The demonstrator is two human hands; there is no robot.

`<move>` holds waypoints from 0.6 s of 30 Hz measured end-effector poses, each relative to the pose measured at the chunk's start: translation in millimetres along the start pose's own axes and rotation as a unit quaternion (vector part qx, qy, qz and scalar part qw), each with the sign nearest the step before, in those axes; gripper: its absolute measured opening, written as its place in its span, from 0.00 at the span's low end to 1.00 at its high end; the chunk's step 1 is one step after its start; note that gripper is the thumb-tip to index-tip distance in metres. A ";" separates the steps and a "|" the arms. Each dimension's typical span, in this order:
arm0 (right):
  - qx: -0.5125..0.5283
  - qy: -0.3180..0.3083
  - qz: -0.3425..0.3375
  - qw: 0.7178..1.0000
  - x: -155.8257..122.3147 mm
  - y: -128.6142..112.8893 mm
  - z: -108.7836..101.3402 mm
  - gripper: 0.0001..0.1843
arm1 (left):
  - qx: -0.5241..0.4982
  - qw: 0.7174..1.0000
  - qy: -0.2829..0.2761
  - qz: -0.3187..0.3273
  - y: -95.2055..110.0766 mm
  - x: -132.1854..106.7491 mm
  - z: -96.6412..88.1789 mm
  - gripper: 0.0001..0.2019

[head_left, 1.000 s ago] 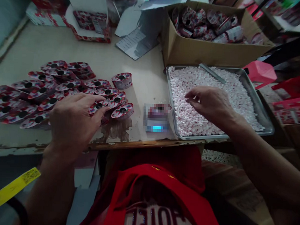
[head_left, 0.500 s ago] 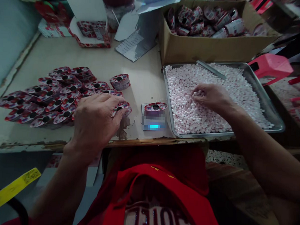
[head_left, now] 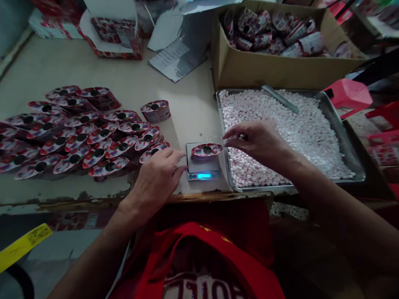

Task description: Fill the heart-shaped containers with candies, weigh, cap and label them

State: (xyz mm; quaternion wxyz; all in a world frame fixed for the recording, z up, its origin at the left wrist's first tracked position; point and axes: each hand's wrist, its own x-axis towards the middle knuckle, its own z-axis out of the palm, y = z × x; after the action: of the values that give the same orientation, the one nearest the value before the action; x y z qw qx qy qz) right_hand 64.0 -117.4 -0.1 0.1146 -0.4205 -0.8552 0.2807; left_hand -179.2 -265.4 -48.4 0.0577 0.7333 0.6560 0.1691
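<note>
A small oval container (head_left: 206, 150) with red printed sides and a dark round hole in its top stands on a digital scale (head_left: 203, 176) with a lit blue display. My left hand (head_left: 159, 176) is just left of the scale, thumb and fingers apart, nothing between them. My right hand (head_left: 258, 140) hovers over the left rim of the metal tray (head_left: 358, 174), its fingertips drawn together close to the container. What they hold is too blurred to make out. Small white pellets (head_left: 271, 163) cover the tray.
Several similar oval containers (head_left: 76, 158) stand grouped on the left; one container (head_left: 155, 111) stands a little apart. A metal strip (head_left: 280, 99) lies on the pellets. Behind the tray, a cardboard box (head_left: 280, 71) holds many containers. An open printed carton (head_left: 114, 52) and folded card (head_left: 178, 57) sit farther back.
My left hand has left the container at the edge of the group and moved right to the scale. My right hand has risen from the pellets and moved left towards the container.
</note>
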 end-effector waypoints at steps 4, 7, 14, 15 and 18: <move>-0.047 -0.050 -0.041 0.997 9.4 -27.0 11.9 0.09 | -0.011 1.000 0.002 -0.005 -9.1 -8.7 3.8 0.11; -0.061 -0.077 -0.039 0.994 14.2 -35.7 17.8 0.10 | -0.013 1.000 0.000 -0.010 -12.1 -12.1 2.9 0.12; 0.091 -0.108 0.017 0.990 18.6 -26.8 24.8 0.14 | -0.036 0.999 -0.011 -0.023 -15.5 -9.8 -1.9 0.16; 0.128 -0.099 0.038 0.986 18.5 -24.0 22.6 0.14 | -0.038 0.999 -0.006 -0.031 -16.7 -9.8 -2.1 0.16; 0.229 -0.013 0.134 0.964 15.3 -10.7 6.2 0.08 | -0.030 0.998 -0.002 -0.064 -21.6 -16.7 -3.8 0.14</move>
State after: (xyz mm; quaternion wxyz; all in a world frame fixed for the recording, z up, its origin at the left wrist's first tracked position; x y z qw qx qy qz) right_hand 44.8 -113.1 0.4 0.1580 -0.4896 -0.7055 0.4875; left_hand -202.2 -279.4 -54.4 0.0913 0.6881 0.6961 0.1833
